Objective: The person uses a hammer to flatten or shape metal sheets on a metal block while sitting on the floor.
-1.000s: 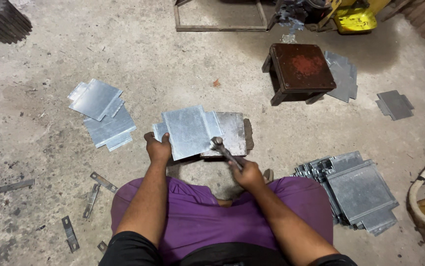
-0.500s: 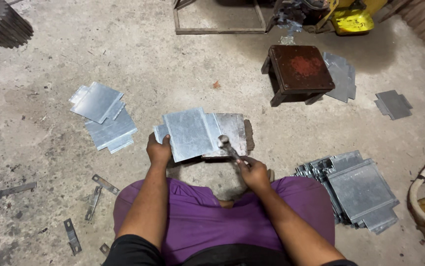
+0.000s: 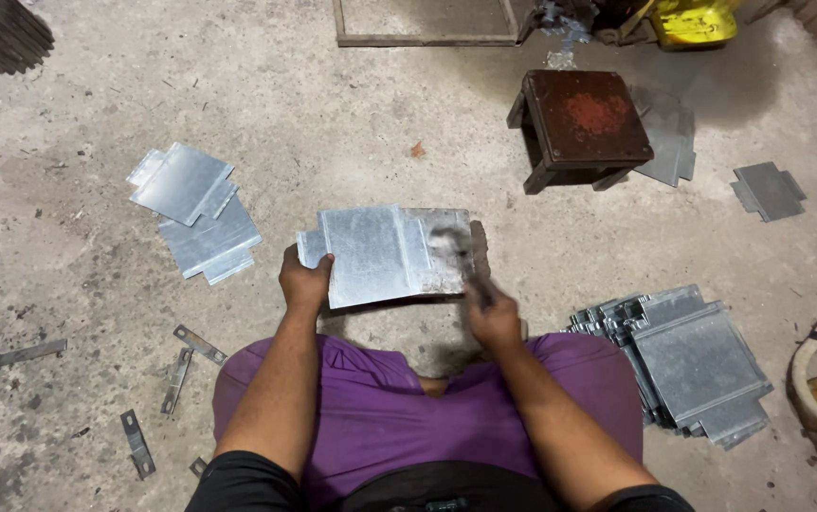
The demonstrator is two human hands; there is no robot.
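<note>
We see the left hand closed on the near-left edge of a flat grey galvanised sheet-metal plate, thumb on top, pinning it down on the rough concrete floor. The right hand is wrapped around the handle of a dark-headed hammer; the head is motion-blurred over the plate's right portion, just ahead of that hand, and we cannot tell whether it touches the metal. The plate lies directly in front of both hands, between them and slightly forward, just beyond the knees in purple trousers. To the right of the right hand, close by, sits a stack of similar grey sheet-metal plates. Forward and left of the left hand, well apart, lies a smaller loose pile of grey metal sheets. Near and to the left of the left forearm, several narrow grey metal strips are scattered on the floor. Far ahead of the right hand stands a small rusty brown metal stool.
</note>
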